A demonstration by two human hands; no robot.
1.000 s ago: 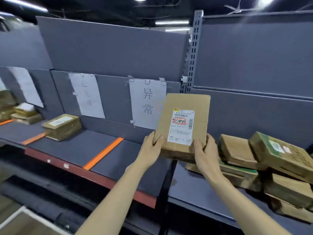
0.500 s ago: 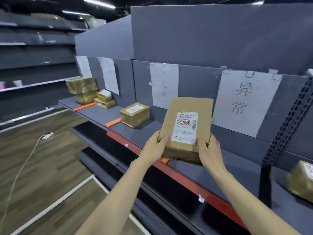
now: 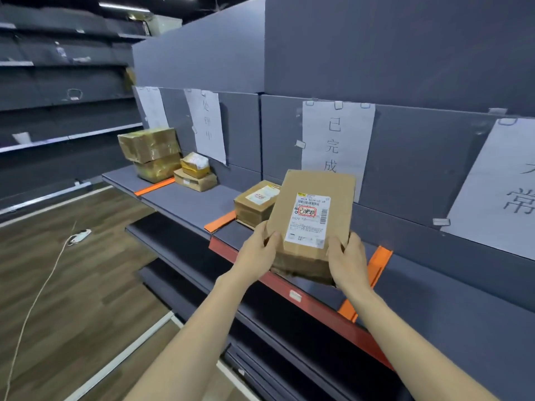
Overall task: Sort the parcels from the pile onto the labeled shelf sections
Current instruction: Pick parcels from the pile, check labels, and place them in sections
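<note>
I hold a flat brown cardboard parcel (image 3: 311, 218) tilted up, its white shipping label with a red-boxed stamp facing me. My left hand (image 3: 257, 250) grips its lower left corner and my right hand (image 3: 347, 260) grips its lower right corner. The parcel hovers over the front of the grey shelf (image 3: 185, 202), in the section under the paper sign reading 已完成 (image 3: 335, 140). Another small parcel (image 3: 254, 202) lies in that section, just behind and left of the held one.
Orange strips (image 3: 221, 221) (image 3: 373, 270) divide the shelf into sections. Further left, stacked boxes (image 3: 150, 153) and two small parcels (image 3: 195, 173) sit under other signs. A second sign (image 3: 503, 186) hangs at right. A white cable (image 3: 43, 285) runs across the wooden floor.
The view has swung left along the shelf, away from the parcel pile on the right. Both hands have carried the parcel from the 异常 sign to the 已完成 section.
</note>
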